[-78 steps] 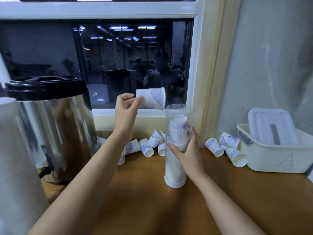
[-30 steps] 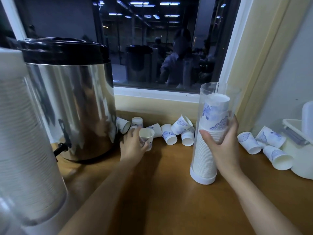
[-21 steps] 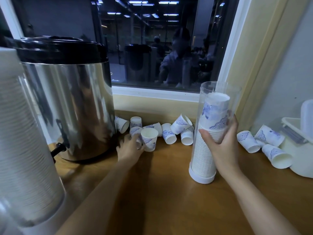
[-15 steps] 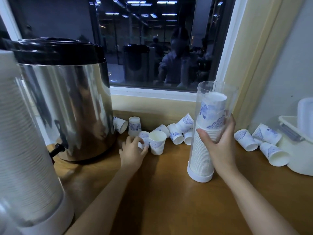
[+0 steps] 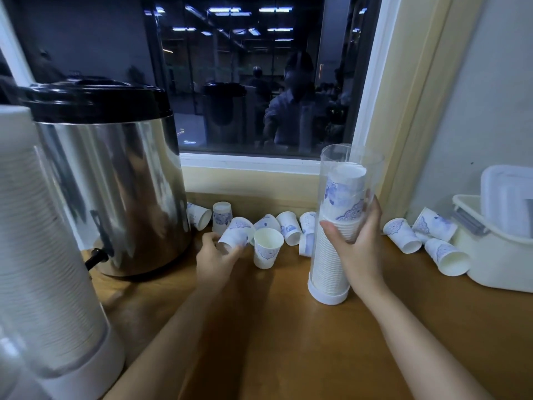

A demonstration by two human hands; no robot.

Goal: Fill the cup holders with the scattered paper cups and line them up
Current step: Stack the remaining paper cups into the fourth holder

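Office drinks counter: steel urn (image 5: 109, 180), scattered paper cups (image 5: 268, 248).

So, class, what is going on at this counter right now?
A person is loading loose paper cups into a clear cup holder. The right hand grips the holder, which stands on the wooden counter with a tall stack inside. The left hand grips a tipped cup beside the steel urn. Other scattered cups lie along the wall, and one upright cup stands nearby.

left hand (image 5: 215, 262): my arm extended toward the back edge of the counter (image 5: 288, 342), fingers curled round a tipped paper cup (image 5: 237, 234) | right hand (image 5: 359, 249): I grip the cup holder (image 5: 327, 268) at mid-height (thumb on the near side) | forearms bare
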